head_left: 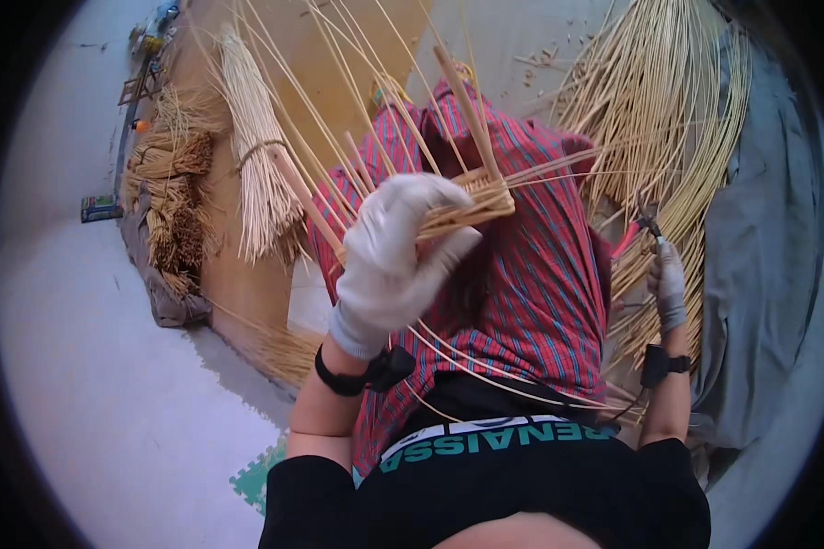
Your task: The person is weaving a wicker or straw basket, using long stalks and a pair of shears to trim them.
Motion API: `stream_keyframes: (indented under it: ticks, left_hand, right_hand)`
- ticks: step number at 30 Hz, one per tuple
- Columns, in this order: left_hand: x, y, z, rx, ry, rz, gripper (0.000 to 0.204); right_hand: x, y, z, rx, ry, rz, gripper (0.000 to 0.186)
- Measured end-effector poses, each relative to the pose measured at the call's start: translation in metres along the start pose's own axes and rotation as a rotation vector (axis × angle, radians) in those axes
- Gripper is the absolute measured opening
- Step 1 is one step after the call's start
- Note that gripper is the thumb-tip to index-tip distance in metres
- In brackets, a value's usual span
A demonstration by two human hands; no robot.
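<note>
In a white glove, my left hand point(394, 256) is closed on a small, partly woven rattan piece point(490, 199) above my lap, which is covered by a red plaid cloth point(549, 293). Long pale canes and a few thicker sticks rise from the piece; loose strands hang below it. Part of its weave is hidden behind the hand. At the right, my gloved right hand point(666, 279) grips a cutting tool point(646, 227), like pliers, with a red handle showing, over loose canes.
A large fan of canes point(632, 82) lies at the upper right beside grey fabric point(764, 238). At the left are a tied pale bundle point(252, 110), darker bundles point(169, 229) and small items along the edge. A green foam mat point(256, 485) shows at lower left.
</note>
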State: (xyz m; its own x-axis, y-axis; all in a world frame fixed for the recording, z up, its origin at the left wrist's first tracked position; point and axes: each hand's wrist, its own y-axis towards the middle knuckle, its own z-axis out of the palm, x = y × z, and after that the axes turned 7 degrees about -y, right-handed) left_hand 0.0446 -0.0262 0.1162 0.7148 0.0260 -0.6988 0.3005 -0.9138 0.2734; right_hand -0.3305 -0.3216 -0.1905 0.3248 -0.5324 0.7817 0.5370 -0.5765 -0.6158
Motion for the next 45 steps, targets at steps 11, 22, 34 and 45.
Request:
stream_keyframes:
  ticks: [11, 22, 34, 45]
  left_hand:
    - [0.04, -0.01, 0.087, 0.07, 0.332, -0.194, 0.035]
    - [0.01, -0.054, 0.017, -0.068, 0.204, 0.179, 0.026]
    - [0.018, -0.094, 0.029, -0.234, 0.021, 0.217, 0.033]
    - [0.022, -0.1, 0.017, -0.257, -0.056, 0.2, 0.034]
  right_hand:
    - [0.073, -0.095, 0.163, 0.3, -0.684, -0.53, 0.122]
    - [0.143, -0.089, 0.19, -0.19, -0.57, -0.55, 0.065]
    - [0.149, -0.121, 0.288, -0.198, -1.42, -1.066, 0.08]
    - [0.154, -0.125, 0.316, -0.149, -1.441, -1.132, 0.076]
